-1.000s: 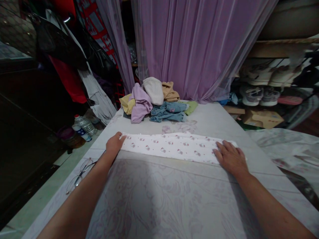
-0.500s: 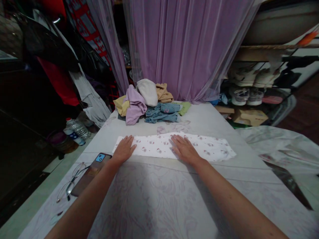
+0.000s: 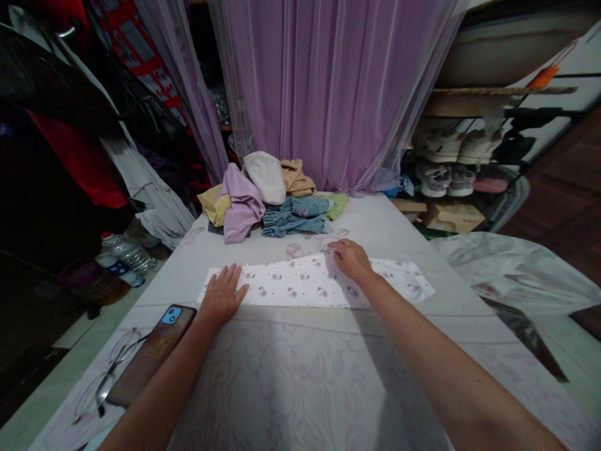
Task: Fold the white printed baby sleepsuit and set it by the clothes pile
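Note:
A folded white garment [image 3: 300, 285] with small printed figures lies stretched sideways in a long strip across the table. My left hand [image 3: 223, 292] rests flat on its left end, fingers spread. At the garment's far edge, right of its middle, is my right hand [image 3: 351, 258], with its fingers curled in and their tips on the cloth there. The right thumb is mostly hidden. Beyond the strip sits a heap of clothes: a purple garment [image 3: 241, 203], folded blue jeans [image 3: 297, 216], a white ribbed piece [image 3: 264, 177], a tan one [image 3: 297, 178], and yellow and green pieces.
A phone [image 3: 153, 357] and eyeglasses [image 3: 106, 379] lie by my left forearm on the pale floral tablecloth [image 3: 263, 382]. Purple curtains [image 3: 328, 94] hang behind the table. Bottles [image 3: 126, 254] stand at left. A shoe rack with shoes [image 3: 441, 178] and boxes is at right.
My right hand has gone from lying flat on the garment to its far edge, with fingers now curled. My left hand stays flat on the left end. The camera view has shifted slightly.

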The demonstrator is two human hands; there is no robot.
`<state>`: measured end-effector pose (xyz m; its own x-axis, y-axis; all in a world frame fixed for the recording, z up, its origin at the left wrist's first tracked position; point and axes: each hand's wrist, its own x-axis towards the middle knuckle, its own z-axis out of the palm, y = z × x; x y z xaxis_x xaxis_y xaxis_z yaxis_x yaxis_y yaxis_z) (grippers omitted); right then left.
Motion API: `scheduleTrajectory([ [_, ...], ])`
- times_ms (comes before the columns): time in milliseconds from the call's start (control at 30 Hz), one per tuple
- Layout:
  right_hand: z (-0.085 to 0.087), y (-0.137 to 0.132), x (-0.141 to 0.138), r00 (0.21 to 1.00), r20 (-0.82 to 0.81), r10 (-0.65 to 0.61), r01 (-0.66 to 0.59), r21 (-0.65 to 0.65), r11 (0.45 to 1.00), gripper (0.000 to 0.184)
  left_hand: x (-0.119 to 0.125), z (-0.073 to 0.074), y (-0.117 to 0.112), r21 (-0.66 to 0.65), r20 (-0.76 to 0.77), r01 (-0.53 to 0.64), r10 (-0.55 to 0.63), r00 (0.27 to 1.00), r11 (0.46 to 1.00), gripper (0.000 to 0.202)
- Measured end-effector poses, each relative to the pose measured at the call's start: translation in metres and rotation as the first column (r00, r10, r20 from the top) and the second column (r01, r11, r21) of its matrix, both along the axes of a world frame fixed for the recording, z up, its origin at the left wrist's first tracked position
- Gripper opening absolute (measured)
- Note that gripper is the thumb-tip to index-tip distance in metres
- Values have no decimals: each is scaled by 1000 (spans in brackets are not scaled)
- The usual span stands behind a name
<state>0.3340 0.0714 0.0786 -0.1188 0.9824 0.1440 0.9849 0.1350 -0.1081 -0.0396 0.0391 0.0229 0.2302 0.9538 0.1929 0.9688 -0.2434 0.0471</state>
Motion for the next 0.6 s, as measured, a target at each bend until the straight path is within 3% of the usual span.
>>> scheduleTrajectory([
  [133,16,31,-1,978,128,165,-137,-205,969,50,0,1,-1,6,-14,0,0,1000,1000,57],
  [233,19,41,-2,948,155,277,-222,-299,928,41,0,2,-1,-7,-32,-1,1,999,1000,57],
  [400,23,31,3,896,144,420,-375,-259,890,25,1,3,-1,-5,-42,1,-1,999,1000,57],
  [600,32,13,10,833,132,537,-508,-199,838,21,1,3,-1,-8,-54,-2,1,999,1000,57],
])
